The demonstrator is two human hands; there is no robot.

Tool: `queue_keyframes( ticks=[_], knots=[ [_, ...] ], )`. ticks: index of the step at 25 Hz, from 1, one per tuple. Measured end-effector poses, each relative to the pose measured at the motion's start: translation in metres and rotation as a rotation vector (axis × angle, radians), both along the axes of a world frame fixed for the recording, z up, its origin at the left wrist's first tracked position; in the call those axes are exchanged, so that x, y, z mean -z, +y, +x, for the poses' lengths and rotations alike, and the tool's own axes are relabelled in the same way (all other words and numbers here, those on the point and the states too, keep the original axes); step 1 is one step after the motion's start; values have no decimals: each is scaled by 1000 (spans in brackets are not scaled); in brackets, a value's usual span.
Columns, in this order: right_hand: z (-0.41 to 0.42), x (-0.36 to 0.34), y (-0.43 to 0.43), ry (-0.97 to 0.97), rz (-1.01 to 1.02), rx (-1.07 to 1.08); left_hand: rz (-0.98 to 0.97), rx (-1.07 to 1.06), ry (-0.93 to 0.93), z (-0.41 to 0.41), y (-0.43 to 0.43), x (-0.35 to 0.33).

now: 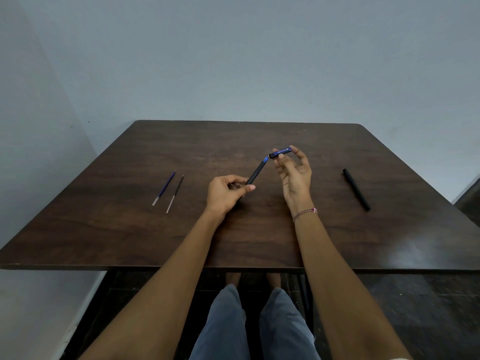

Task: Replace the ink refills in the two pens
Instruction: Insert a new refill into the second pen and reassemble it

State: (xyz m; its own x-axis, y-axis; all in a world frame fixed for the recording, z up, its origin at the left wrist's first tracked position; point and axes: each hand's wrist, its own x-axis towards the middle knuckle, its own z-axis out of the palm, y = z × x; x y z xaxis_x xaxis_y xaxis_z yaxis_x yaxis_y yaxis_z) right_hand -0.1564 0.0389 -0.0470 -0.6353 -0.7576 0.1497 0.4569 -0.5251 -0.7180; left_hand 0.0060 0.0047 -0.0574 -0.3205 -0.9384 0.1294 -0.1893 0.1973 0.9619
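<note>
Toward the left edge of the bench [233,136] two refills lie side by side, not touching: a blue refill [164,187] and, just right of it, a black refill [175,193]. Near the middle, our left hand [226,192] closes its grip round the lower end of a pen [257,171], blue tip raised. Our right hand [294,175] pinches the cap [281,152] in its fingertips, just beside that tip; we cannot tell whether they touch. Toward the right edge lies a black pen [356,189].
</note>
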Motion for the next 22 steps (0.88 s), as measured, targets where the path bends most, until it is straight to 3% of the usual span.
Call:
queue_keyframes(
  ticks=[5, 22],
  knots=[
    [1, -2, 1, 9, 15, -18, -6, 17, -20, 0, -1, 1],
    [8, 2, 0, 365, 159, -49, -73, 4, -86, -1, -4, 3]
  ],
)
